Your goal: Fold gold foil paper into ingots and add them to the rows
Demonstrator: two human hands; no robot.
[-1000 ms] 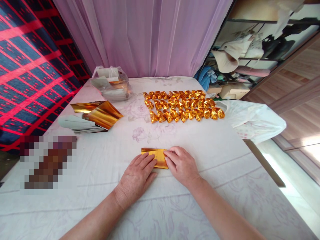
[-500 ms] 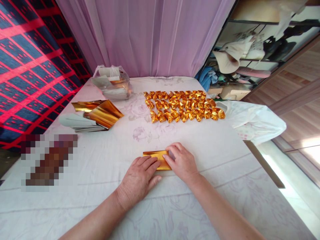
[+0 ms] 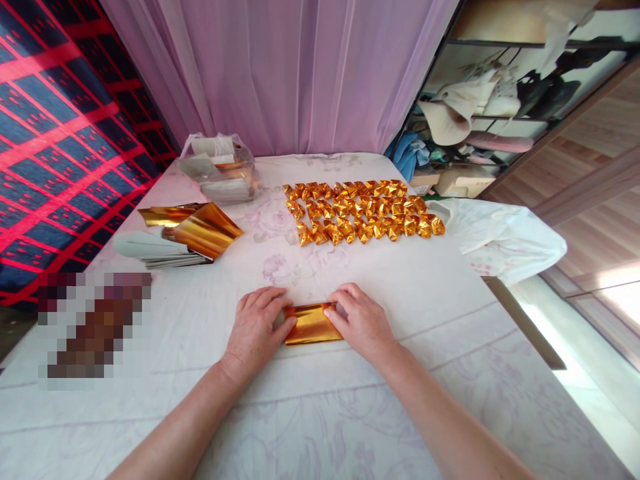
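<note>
A folded strip of shiny gold foil paper (image 3: 315,325) lies lengthwise across the table in front of me. My left hand (image 3: 256,325) pinches its left end, thumb on the near face and fingers curled behind the far edge. At the opposite end, my right hand (image 3: 364,321) holds the strip the same way, thumb on top. Parts of both ends are hidden by my fingers. Beyond my hands stand rows of small folded gold foil ingots (image 3: 370,230). To the left lies a stack of gold foil sheets (image 3: 205,230) with pale backs, fanned and curling.
A clear plastic bag (image 3: 220,170) of more sheets sits at the back left. A white plastic bag (image 3: 515,233) hangs by the table's right edge. A flowered cloth covers the table (image 3: 325,420). Purple curtain (image 3: 280,73) behind; shelves with shoes and a cap (image 3: 450,117) at right.
My left hand has slid from the top of the gold strip to its left end and grips there, uncovering the middle. My right hand stays at the right end. The view has shifted slightly.
</note>
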